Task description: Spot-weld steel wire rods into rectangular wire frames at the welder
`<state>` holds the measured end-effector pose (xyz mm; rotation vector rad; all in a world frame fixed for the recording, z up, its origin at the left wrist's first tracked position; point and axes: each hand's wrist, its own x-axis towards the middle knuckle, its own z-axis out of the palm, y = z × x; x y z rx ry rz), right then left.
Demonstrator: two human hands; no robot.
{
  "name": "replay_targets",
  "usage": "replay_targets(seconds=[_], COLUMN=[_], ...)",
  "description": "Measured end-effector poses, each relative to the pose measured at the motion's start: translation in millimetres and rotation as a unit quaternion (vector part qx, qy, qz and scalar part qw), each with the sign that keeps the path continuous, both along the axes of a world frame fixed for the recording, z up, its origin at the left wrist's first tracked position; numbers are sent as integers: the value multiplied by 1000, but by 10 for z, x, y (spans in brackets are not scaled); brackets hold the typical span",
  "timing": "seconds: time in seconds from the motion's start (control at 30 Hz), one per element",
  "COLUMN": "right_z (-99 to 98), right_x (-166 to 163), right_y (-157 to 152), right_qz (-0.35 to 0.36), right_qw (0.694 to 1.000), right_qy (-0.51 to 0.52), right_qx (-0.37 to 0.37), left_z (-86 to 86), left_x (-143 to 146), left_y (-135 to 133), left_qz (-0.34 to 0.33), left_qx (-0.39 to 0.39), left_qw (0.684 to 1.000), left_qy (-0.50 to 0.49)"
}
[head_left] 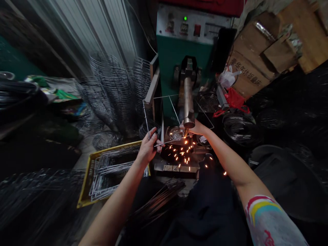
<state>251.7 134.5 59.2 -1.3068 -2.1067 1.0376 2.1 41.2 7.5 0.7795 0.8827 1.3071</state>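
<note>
My left hand is closed round the near left corner of a thin rectangular wire frame. The frame reaches back towards a green welding machine. My right hand grips the frame's right part just beside the machine's metal electrode arm. Orange sparks fly out below the electrode tip, between my two hands. The right hand's fingers are partly hidden behind the electrode.
A yellow crate of finished wire frames lies at lower left. Stacks of wire racks stand behind it. Loose rods lie near my lap. Coils of wire and cardboard boxes sit to the right.
</note>
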Motion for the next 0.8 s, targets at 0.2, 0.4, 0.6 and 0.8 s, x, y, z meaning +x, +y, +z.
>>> replay_targets(seconds=[0.2, 0.4, 0.6, 0.8], right_z=[54, -228, -453, -397], right_x=[658, 929, 1070, 1085], right_y=[-68, -846, -1123, -1574], right_qz=[-282, -272, -364, -281], right_qw=[946, 961, 925, 948], right_qy=[-101, -45, 100, 114], right_qx=[123, 22, -45, -99], left_z=[-21, -44, -65, -49], left_x=[15, 112, 133, 35], left_y=[-9, -376, -701, -1485], left_qz=[-3, -7, -30, -107], left_qx=[12, 20, 14, -10], left_qw=[1000, 1000, 999, 990], left_qy=[-4, -10, 22, 91])
